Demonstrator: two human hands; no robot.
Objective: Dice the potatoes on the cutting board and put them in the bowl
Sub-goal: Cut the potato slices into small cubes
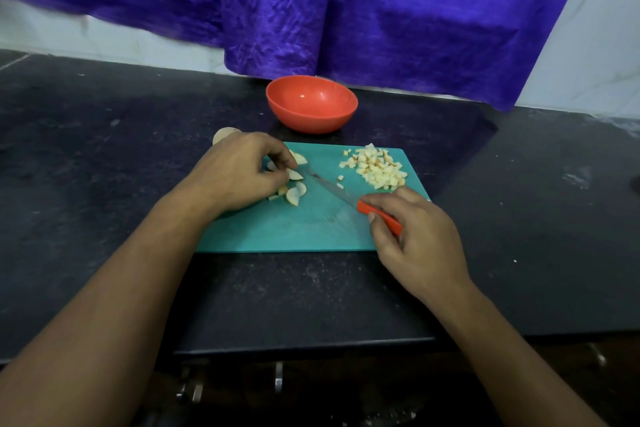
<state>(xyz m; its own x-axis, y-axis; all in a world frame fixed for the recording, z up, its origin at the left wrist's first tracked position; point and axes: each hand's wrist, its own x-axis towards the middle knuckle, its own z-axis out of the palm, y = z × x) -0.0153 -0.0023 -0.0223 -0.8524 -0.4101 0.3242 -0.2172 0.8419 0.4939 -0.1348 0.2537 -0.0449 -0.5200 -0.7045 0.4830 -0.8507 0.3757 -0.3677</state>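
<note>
On the cutting board [294, 230] the left hand [239, 170] pinches the potato slices [295, 176] steady for the knife [332, 189] gripped in the right hand [417, 239], the diced pile [377, 168] lying aside, nearer the empty bowl [311, 104].

Left hand [239, 172], right hand [420, 243] bare; forearms [138, 270] uncovered.
</note>
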